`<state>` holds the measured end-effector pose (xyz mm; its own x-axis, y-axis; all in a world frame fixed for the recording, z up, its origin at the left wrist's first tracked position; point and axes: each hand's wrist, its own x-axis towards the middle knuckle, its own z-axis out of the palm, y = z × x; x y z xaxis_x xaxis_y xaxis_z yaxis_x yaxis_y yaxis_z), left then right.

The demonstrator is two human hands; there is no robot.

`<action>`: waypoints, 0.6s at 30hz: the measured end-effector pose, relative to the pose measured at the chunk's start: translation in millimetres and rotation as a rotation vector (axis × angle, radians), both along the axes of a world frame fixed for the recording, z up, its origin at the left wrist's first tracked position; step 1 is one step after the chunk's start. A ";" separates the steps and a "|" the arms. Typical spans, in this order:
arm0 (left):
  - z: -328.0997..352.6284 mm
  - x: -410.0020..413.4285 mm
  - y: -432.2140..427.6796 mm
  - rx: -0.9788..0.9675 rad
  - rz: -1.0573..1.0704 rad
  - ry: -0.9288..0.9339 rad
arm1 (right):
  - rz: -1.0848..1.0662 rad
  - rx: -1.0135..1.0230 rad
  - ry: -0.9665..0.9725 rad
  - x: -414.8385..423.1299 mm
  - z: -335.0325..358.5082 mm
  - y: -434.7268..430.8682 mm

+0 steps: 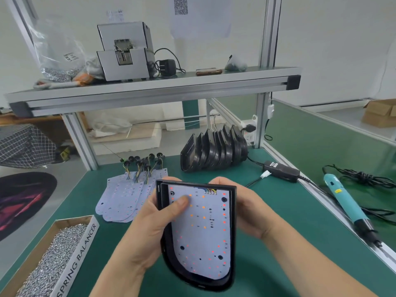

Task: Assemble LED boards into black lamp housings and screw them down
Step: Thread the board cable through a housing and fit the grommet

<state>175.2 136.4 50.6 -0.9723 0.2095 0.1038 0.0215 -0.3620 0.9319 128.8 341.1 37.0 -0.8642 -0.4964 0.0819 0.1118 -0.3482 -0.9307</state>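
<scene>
A person at a green bench (278,243) holds a black housing (233,254) up off the surface with both hands, its open face toward the camera and its rounded end pointing down. A white board (201,236) dotted with red and orange LEDs sits inside the housing, its coloured wires at the top edge. The left hand (150,228) grips the housing's left side, fingers wrapped behind it, and its thumb (182,203) presses on the board's upper left corner. The right hand (248,211) clasps the right side, fingers curled behind the rim.

Behind the left hand, spare boards (124,200) lie overlapped flat on the bench, their wire leads ending in black grommets (145,160). A row of empty housings (214,151) stands on edge farther back, near the frame post. A cardboard box (85,239) marked SPRING BALANCER, at the lower left, holds a heap of screws (53,254). To the right, a teal screwdriver (342,200) lies along the bench edge with its cable behind it; a black adapter (280,168) rests between it and the housings. On the shelf (150,91) above stand a grey screw feeder (126,52) and a clear bag (57,61) of screws.
</scene>
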 end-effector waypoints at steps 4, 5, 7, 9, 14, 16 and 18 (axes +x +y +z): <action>5.2 -3.8 -13.6 0.023 -0.020 0.077 | 0.093 0.014 0.054 -3.3 12.9 19.1; 5.0 -4.3 -17.0 0.028 -0.028 0.096 | 0.153 0.023 0.069 -3.6 16.3 23.5; 2.0 -5.0 -22.3 0.000 -0.045 0.153 | 0.186 0.143 0.121 -3.7 21.4 29.7; -4.2 -5.5 -26.3 -0.026 -0.050 0.158 | 0.134 0.332 0.181 -2.1 24.3 29.7; -24.5 -8.0 -36.8 -0.065 -0.086 0.083 | -0.106 0.646 0.231 6.0 35.9 24.3; -28.9 -9.9 -38.7 -0.073 -0.103 0.060 | -0.189 0.817 0.376 11.3 42.4 22.9; -30.8 -11.1 -40.0 -0.066 -0.139 0.045 | -0.191 0.888 0.488 16.7 48.5 21.0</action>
